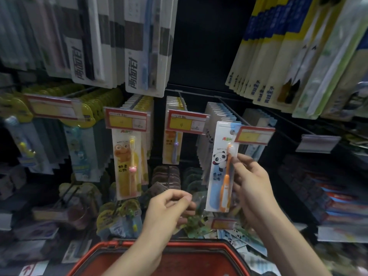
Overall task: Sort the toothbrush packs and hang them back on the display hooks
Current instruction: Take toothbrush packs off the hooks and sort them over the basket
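Right hand pinches one panda toothbrush pack — left hand beside it curled, its hold unclear — one red basket beneath both.

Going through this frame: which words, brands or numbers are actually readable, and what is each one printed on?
"两面针": vertical, on the white toothbrush packs hanging top left.
"两面针": small logo at the top of the panda pack held by the right hand.
"4": on the yellow field of the middle price tag.
The other price tags and the packs' fine print are too blurred to read.
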Available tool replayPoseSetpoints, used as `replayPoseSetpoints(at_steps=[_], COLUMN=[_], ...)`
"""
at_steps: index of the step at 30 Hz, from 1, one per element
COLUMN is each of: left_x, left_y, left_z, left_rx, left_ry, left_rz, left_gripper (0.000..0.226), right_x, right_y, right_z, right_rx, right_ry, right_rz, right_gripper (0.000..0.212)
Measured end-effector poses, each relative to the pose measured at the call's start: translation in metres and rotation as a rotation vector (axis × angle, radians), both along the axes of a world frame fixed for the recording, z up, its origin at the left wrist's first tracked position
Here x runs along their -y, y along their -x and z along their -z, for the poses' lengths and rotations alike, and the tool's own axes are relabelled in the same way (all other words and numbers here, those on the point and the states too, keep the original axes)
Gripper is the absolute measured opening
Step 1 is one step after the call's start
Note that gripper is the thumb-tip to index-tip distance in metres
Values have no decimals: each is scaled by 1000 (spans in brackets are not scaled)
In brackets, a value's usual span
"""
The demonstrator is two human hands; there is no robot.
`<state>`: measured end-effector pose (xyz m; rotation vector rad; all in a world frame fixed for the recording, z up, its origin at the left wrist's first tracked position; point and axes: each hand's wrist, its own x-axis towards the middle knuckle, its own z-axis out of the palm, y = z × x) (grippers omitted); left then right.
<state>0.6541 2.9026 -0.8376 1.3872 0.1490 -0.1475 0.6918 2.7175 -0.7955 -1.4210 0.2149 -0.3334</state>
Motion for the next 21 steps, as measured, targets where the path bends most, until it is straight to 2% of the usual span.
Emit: replayPoseSetpoints(at_steps=[10,15,21], left_x=[-2,-3,-10], left_y=[5,6,10], left_z=[0,0,4], left_rx=[-40,-38,48], left_ry=[-22,-42,-162], left_rz=[12,17,22], left_gripper=[14,14,12], right_x=[6,13,23], right_y=[-11,-14,-4], right_z=[3,11,25], right_rx=[-43,-78,-181], right_ry=[-84,11,165], right_rz=[67,96,105], right_gripper=[12,21,17])
